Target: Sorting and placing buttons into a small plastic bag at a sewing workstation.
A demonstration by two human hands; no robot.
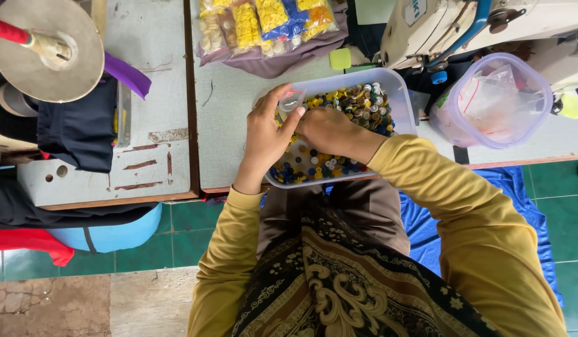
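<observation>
While a metal disc [45,50] and dark cloth [80,128] sit far left, the left hand [267,134] pinches a small clear bag [291,103] over the tub [398,84] of mixed buttons [364,106]. Just right of it, the right hand [329,131] is curled down among the buttons; whether it grips any I cannot tell. Judging by the full tub, most buttons remain unsorted. Farther right stands a lidded container [495,103].

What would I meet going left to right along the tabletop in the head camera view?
Round metal disc → dark folded cloth → left hand → right hand over the tray of mixed buttons → round clear tub holding plastic bags.
</observation>
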